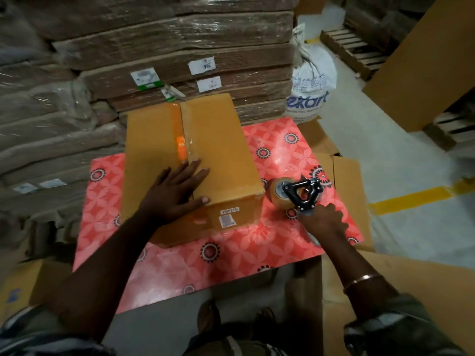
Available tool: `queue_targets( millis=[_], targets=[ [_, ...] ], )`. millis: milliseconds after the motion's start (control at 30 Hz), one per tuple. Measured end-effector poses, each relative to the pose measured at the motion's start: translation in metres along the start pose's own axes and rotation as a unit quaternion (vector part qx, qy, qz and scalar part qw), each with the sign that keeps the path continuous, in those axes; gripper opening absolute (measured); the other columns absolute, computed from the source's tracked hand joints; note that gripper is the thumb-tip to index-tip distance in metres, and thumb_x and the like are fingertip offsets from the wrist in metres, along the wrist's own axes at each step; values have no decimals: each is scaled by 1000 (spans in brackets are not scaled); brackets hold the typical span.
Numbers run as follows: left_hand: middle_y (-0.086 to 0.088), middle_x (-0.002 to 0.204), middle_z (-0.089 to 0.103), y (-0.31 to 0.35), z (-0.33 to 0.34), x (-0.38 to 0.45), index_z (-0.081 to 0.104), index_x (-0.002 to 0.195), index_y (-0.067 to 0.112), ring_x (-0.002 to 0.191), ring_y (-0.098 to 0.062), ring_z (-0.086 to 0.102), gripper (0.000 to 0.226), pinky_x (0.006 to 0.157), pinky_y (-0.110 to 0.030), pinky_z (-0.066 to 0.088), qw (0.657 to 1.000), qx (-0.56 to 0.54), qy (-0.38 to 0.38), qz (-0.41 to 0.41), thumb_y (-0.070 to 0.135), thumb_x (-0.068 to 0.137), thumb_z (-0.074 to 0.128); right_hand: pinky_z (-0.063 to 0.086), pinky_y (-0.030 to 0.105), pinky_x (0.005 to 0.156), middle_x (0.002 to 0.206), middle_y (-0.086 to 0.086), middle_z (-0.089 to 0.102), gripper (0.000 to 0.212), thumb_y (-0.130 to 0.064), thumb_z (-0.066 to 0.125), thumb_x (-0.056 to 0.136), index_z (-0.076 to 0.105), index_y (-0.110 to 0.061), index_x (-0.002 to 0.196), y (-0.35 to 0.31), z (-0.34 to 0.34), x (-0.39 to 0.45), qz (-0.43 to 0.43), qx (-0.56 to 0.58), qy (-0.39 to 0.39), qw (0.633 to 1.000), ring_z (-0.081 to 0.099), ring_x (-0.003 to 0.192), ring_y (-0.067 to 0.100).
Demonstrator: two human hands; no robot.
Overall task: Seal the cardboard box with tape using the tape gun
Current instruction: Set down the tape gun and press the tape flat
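A closed brown cardboard box [221, 140] lies on a red flower-patterned table top [246, 247]. Clear tape with an orange patch runs along its centre seam. My left hand [177, 194] rests flat on the near end of the box top, fingers spread over the seam. To the right of the box the tape gun [300, 192] lies on the table, with a black frame and a roll of clear tape. My right hand [325, 222] grips its handle at the near end.
Shrink-wrapped stacks of flat cardboard [164, 55] rise behind and to the left of the table. A white printed sack [312, 80] stands at the back right. Flat cartons [344, 176] lie right of the table, and a tall box [426, 62] stands farther right.
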State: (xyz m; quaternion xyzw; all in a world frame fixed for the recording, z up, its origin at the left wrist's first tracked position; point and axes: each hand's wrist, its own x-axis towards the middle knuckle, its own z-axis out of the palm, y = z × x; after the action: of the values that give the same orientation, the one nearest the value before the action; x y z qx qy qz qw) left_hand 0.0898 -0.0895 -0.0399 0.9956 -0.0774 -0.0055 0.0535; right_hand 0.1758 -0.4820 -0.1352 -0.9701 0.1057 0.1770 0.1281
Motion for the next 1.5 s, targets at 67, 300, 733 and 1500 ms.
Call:
queue_targets(
  millis=[67, 300, 733, 1500],
  targets=[
    [18, 170, -2, 0, 0, 0, 3, 160, 49, 158, -11, 2, 79, 125, -52, 17, 1000, -11, 0, -1, 80, 92, 29, 51, 46, 91, 119, 14, 62, 70, -72, 56, 76, 65, -17, 117, -23, -19, -11, -45, 16, 22, 999, 59, 111, 40],
    [-2, 169, 23, -42, -3, -15, 23, 161, 23, 156, -21, 23, 81, 123, -54, 28, 900, -294, 249, -201, 56, 94, 54, 49, 34, 83, 117, 11, 68, 54, -50, 54, 86, 66, -13, 124, -123, -65, -42, -267, 212, 42, 939, 64, 106, 29],
    [2, 146, 60, -112, 7, -32, 54, 144, 23, 132, -19, 58, 63, 112, -40, 44, 666, -645, 107, -359, 58, 93, 64, 48, 21, 85, 142, -3, 49, 60, -27, 59, 103, 31, -13, 154, -203, -64, -25, -201, 438, -142, 864, 54, 118, 16],
    [3, 114, 76, -85, 8, -34, 59, 128, 23, 98, -17, 76, 44, 81, -42, 64, 673, -652, 169, -306, 27, 89, 78, 25, 50, 124, 169, 8, 22, 84, -54, 64, 94, 20, -29, 161, -198, -43, -7, -271, 227, -38, 935, 24, 154, 29]
  ],
)
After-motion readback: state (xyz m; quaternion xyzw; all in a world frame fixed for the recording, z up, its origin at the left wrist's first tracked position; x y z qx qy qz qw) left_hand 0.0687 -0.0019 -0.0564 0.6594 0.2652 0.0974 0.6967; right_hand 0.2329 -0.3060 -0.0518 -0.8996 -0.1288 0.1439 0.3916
